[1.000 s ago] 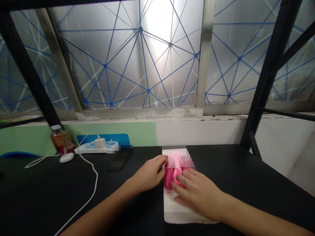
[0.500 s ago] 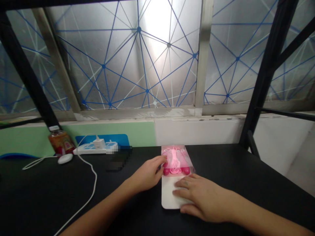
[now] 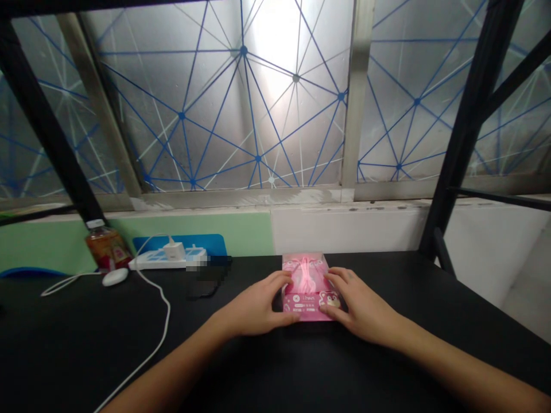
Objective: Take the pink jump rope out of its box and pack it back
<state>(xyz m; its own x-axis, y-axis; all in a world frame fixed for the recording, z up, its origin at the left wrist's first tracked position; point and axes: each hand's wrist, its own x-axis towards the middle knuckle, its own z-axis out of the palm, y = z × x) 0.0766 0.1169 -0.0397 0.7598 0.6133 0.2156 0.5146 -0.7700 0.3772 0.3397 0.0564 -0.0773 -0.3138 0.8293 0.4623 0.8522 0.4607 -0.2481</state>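
Note:
A pink box (image 3: 305,306) with a clear upper part lies on the black table. Through the clear part shows a bundled pink cord (image 3: 306,274); I cannot make out what kind of item it belongs to. The near part of the box carries white lettering and a cartoon animal face. My left hand (image 3: 263,303) grips the box's left side, with the thumb at its near edge. On the other side, my right hand (image 3: 358,304) has its fingers along the right edge and its thumb on the printed front corner.
At the back left stand a drink bottle (image 3: 107,245) and a white power strip (image 3: 159,259) with a plugged-in charger (image 3: 174,250). A white cable (image 3: 165,312) runs down the table's left side near a white mouse-like object (image 3: 115,277). Black frame posts (image 3: 456,143) rise at both sides.
The white flap that lay toward me is folded up, and the box's printed pink face now shows. My right hand has moved forward from the flap to the box's right side.

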